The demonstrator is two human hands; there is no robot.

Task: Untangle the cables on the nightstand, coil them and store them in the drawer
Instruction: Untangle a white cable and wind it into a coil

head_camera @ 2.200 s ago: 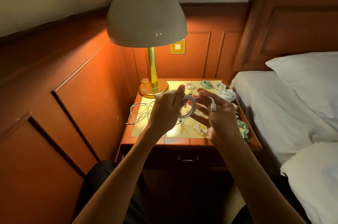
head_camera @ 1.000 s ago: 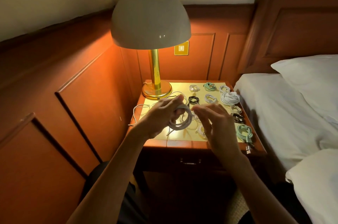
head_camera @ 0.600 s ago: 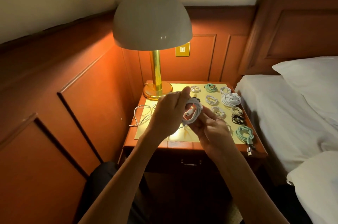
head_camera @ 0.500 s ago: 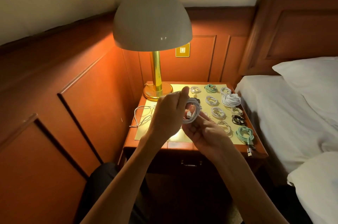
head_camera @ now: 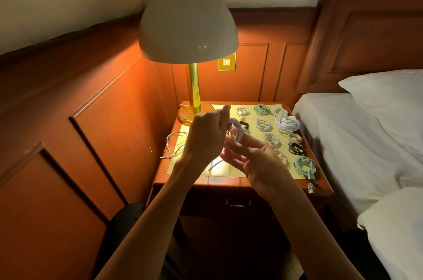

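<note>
two hands over the desk [head_camera: 229, 182]. left hand [head_camera: 207, 140] grips the white cable coil [head_camera: 237, 132], loop upright, on its right side; right hand [head_camera: 256, 163] slack, empty, palm up, just below the coil; loose tail [head_camera: 214, 165] hangs between them.

Dim, warm lamp [head_camera: 188, 24] glow, curved edges

on the nightstand [head_camera: 229, 182] lie two mint-green coils, one [head_camera: 262, 109] at the back edge and one [head_camera: 305, 166] at the front right corner. there are two black coils, one [head_camera: 244, 124] near the middle and one [head_camera: 296, 148] by the right edge. seven white coils lie there, the largest [head_camera: 287, 124] by the right edge and one half hidden behind the right hand [head_camera: 258, 163]. one held white coil [head_camera: 238, 133] sits in the left hand [head_camera: 206, 140]. one loose white cable [head_camera: 174, 144] hangs over the left edge. there is one lamp [head_camera: 187, 25], one drawer handle [head_camera: 238, 203] and two pillows [head_camera: 389, 101].
</note>
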